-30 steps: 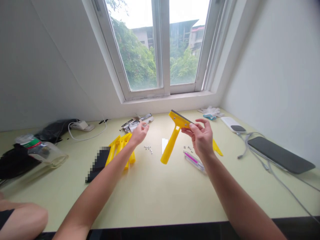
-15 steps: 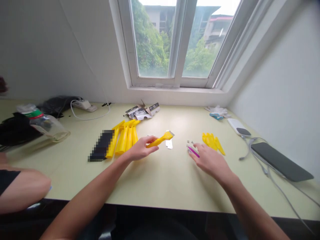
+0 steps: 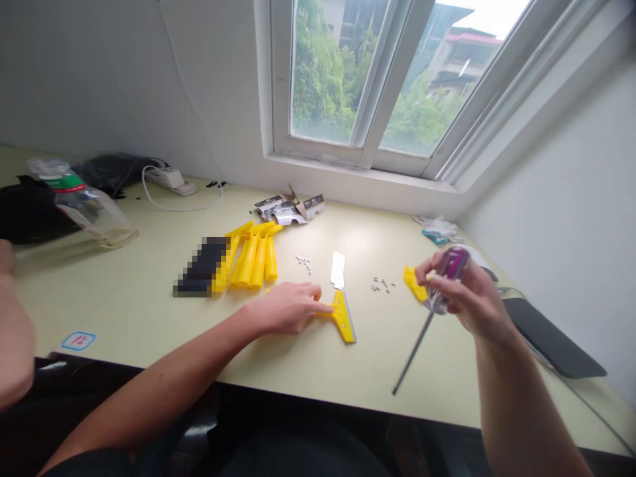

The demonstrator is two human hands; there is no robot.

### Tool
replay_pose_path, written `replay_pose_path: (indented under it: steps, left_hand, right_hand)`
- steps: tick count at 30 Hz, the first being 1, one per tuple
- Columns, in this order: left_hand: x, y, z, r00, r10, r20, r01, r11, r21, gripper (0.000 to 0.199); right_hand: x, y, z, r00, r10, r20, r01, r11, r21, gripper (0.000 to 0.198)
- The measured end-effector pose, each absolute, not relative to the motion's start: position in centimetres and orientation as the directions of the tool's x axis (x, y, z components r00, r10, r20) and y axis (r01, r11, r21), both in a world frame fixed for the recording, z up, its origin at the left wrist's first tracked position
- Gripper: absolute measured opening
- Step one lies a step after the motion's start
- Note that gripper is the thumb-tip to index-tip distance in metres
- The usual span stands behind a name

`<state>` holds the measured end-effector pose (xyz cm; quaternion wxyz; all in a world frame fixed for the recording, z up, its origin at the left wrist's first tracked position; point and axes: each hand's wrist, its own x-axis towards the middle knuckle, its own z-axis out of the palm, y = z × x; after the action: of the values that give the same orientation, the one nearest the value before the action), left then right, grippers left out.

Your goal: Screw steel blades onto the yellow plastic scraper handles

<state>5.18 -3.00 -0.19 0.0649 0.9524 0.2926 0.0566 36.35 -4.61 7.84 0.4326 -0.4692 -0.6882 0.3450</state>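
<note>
My left hand (image 3: 291, 308) is wrapped round the handle of a yellow scraper (image 3: 342, 319), its index finger stretched along the neck. The scraper's wide head lies on the table, blade facing right, with two fasteners showing. My right hand (image 3: 472, 291) grips a screwdriver by its clear and purple handle (image 3: 454, 263); the shaft (image 3: 413, 354) slants down to the left above the table. Flat white blades or plates (image 3: 338, 268) lie just beyond the scraper head. Small screws (image 3: 383, 285) are scattered between the hands, and small nuts (image 3: 304, 262) lie beyond my left hand.
Several yellow scraper handles (image 3: 256, 262) lie at left beside a pixelated dark patch. Yellow pieces (image 3: 413, 283) sit partly behind my right hand. Torn packaging (image 3: 288, 209), a plastic bottle (image 3: 94, 212) and a dark phone-like slab (image 3: 551, 338) are around. Another person's arm (image 3: 14, 331) rests at far left.
The scraper has come down from the air onto the table, its head turned towards me. My right hand has lifted the screwdriver up and right, away from the screws. The view has tilted.
</note>
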Motion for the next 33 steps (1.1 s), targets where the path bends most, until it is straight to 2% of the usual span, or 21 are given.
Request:
replay_pose_path:
  steps: [2,4,6,13,20,23,27,30,31,33]
  left_hand:
    - [5.4,-3.1,-0.2,0.824,0.561,0.077,0.549,-0.824,0.14,0.04]
    - [5.5,-3.1,-0.3,0.829,0.553,0.083,0.541,-0.83,0.133,0.041]
    - [5.5,-3.0,-0.4,0.836,0.543,0.081,0.53,-0.837,0.137,0.043]
    - [5.5,-2.8,-0.7,0.843,0.535,0.055,0.522,-0.838,0.156,0.05]
    - [5.6,-2.8,-0.3,0.846,0.532,0.032,0.521,-0.839,0.155,0.049]
    - [5.7,-2.8,-0.3,0.845,0.535,0.03,0.524,-0.837,0.16,0.046]
    - [5.7,-2.8,-0.2,0.846,0.532,0.028,0.521,-0.837,0.169,0.043]
    - [5.7,-2.8,-0.1,0.842,0.539,0.026,0.527,-0.832,0.171,0.043]
    - [5.7,-2.8,-0.1,0.841,0.54,0.025,0.529,-0.831,0.169,0.043]
    - [5.7,-2.8,-0.1,0.841,0.541,0.023,0.53,-0.832,0.164,0.043]
  right_hand:
    - [35.5,-2.9,6.9,-0.006,0.914,0.405,0.081,0.404,-0.911,0.027]
    - [34.5,-1.4,5.7,0.133,0.874,0.467,-0.025,0.474,-0.88,0.027]
    - [33.8,-0.5,4.6,0.21,0.844,0.494,-0.029,0.51,-0.86,0.028]
    - [33.7,-0.6,3.5,0.298,0.811,0.503,0.026,0.52,-0.854,0.026]
    - [33.4,-0.6,3.3,0.291,0.814,0.502,0.071,0.505,-0.86,0.028]
    - [33.6,-1.2,3.9,0.185,0.821,0.54,0.09,0.533,-0.841,0.029]
    - [33.6,-2.2,5.9,-0.086,0.798,0.596,0.265,0.595,-0.758,0.034]
    - [32.9,-2.8,8.1,-0.231,0.791,0.567,0.419,0.607,-0.675,0.067]
    - [32.5,-2.9,8.9,-0.264,0.793,0.549,0.509,0.598,-0.619,0.07]
    - [31.9,-3.1,10.7,-0.278,0.797,0.537,0.758,0.525,-0.387,0.055]
